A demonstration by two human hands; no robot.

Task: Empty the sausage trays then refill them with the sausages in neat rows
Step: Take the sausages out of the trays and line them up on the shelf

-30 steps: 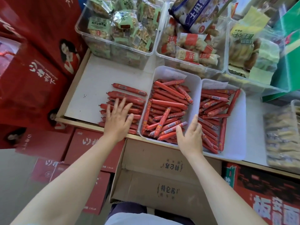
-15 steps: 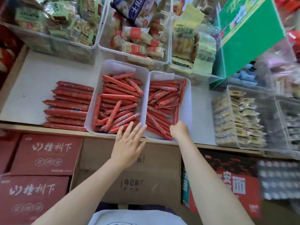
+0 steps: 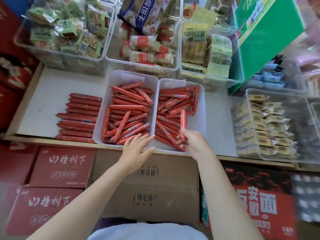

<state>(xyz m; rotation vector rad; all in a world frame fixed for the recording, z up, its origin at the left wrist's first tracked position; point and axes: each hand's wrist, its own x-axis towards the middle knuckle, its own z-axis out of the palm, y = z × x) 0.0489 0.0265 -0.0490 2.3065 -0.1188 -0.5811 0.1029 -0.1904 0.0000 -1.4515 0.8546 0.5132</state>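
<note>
One sausage (image 3: 183, 123) stands nearly upright in the right hand (image 3: 194, 144), pinched low down in its fingers (image 3: 181, 138), above the near end of the right tray (image 3: 201, 118). That tray holds a loose jumble; the left tray (image 3: 99, 129), touching it, is piled higher and just as crooked. To the left, a stack (image 3: 78, 116) of sausages lies in rough rows on the worktop (image 3: 43, 101).

The left hand (image 3: 136, 149) is spread open, fingertips at the near rim where the two trays meet.

The risks, as I judge them: held so low, the slick casing could slip and drop back into the jumble. Both trays sit at the front edge of the worktop, so a push or tug there could tip one over onto the boxes (image 3: 147, 184) below. Taking them one at a time is slow; grabbing a handful could scatter them.
</note>
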